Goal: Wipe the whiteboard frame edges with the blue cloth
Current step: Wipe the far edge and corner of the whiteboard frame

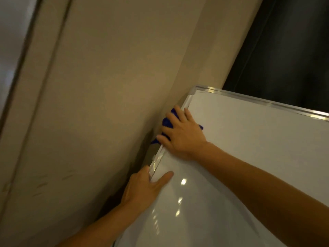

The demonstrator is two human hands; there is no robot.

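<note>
A whiteboard [249,148] with a silver metal frame [249,99] fills the lower right, tilted in the view. My right hand [181,134] presses a blue cloth [167,123] against the frame's left edge, a little below the top left corner. Most of the cloth is hidden under that hand. My left hand [142,188] grips the same left edge lower down, thumb on the board face and fingers wrapped behind the frame.
A beige wall [106,86] stands close behind the board's left edge, leaving a narrow dark gap. A dark panel or window [284,50] lies beyond the top edge. A door frame [26,86] runs along the far left.
</note>
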